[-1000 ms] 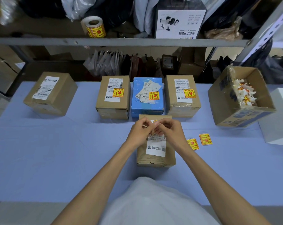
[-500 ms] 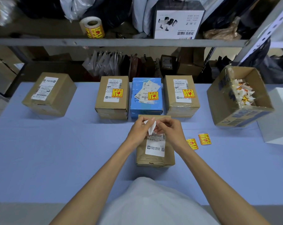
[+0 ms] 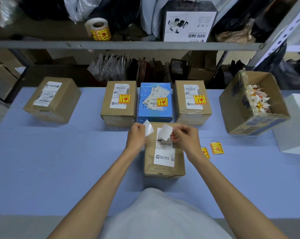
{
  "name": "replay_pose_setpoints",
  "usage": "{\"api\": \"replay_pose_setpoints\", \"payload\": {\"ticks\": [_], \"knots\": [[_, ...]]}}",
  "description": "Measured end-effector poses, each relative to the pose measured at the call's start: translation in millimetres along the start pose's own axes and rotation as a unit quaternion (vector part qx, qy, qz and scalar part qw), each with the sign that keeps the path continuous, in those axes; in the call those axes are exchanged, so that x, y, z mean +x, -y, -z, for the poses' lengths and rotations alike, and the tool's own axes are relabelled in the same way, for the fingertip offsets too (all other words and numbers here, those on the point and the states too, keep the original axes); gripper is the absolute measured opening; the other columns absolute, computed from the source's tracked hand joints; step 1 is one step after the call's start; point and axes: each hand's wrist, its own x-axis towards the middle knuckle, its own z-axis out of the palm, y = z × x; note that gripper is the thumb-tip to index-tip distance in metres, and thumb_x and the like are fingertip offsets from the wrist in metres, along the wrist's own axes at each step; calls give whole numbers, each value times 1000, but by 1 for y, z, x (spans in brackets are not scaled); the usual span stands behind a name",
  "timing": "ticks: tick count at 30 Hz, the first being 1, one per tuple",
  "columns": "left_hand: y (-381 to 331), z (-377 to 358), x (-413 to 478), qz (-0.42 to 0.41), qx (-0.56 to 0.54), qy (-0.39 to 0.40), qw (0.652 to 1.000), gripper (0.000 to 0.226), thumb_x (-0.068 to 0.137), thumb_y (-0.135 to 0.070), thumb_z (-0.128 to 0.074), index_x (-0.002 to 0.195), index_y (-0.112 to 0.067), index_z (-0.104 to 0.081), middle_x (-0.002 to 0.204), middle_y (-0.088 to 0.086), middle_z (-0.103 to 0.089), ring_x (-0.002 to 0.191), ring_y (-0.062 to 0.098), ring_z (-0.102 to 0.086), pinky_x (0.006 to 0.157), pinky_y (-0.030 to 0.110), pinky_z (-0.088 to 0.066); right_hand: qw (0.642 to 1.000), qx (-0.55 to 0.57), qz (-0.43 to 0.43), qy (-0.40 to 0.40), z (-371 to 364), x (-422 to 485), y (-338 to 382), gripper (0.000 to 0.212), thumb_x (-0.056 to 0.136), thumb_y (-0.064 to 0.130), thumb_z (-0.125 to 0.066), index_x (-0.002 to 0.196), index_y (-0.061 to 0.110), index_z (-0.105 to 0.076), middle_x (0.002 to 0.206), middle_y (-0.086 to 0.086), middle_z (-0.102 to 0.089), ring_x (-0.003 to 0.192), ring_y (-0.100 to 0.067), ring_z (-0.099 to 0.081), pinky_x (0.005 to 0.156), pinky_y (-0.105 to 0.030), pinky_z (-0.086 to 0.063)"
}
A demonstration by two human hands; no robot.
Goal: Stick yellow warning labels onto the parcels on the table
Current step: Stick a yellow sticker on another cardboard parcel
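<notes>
Pinching is confirmed both sides: right sheet [image 3: 165, 134] is held by the right hand [image 3: 186, 138] over the far end of the near parcel [image 3: 150, 159], left sheet [image 3: 149, 129] by the left hand [image 3: 136, 135] off its left edge. Label cannot be told apart.

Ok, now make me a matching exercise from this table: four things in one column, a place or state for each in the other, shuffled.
1. blue parcel
2. label roll
3. far-left parcel
4. open carton

A. stands on the shelf
B. holds crumpled paper scraps
C. bears only a white shipping label
D. already has a yellow warning label stuck on top

Pairs: 1-D, 2-A, 3-C, 4-B
</notes>
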Motion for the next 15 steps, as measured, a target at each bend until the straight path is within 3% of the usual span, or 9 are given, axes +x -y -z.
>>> {"api": "replay_pose_setpoints", "payload": {"ticks": [6,9,12,15], "knots": [[-1,1,0,-34,19,17,999,36,99,-42,-40,81,-14,-54,64,-3,-50,61,11,-49,60,30,-41,1000,-2,-5,-10,-1,0,1,16,92,7,-56,80,9,-68,74,-5,-69,70,-15,-65,65,-23,-53],[0,-1,-1,-32,15,50,998,29,102,-28,-34,91,-6,-49,72,6,-54,65,17,-54,60,31,-46,1000,4,-6,-10,-1,-1,1,15,91,7,-57,81,9,-68,72,-5,-69,68,-14,-65,63,-22,-52],[-5,-5,-5,-11,-1,94,996,16,103,-19,-27,104,-10,-41,89,7,-58,74,20,-60,67,34,-53,1000,3,-6,-16,-3,-1,1,14,91,7,-57,81,8,-68,72,-4,-69,66,-12,-65,60,-19,-51],[-6,-6,-9,-47,16,98,994,15,102,-15,-32,98,-15,-46,91,3,-60,73,15,-56,62,25,-48,1000,-8,-6,-27,-4,-2,2,14,91,7,-57,82,8,-68,73,-4,-69,65,-11,-65,59,-18,-52]]}}
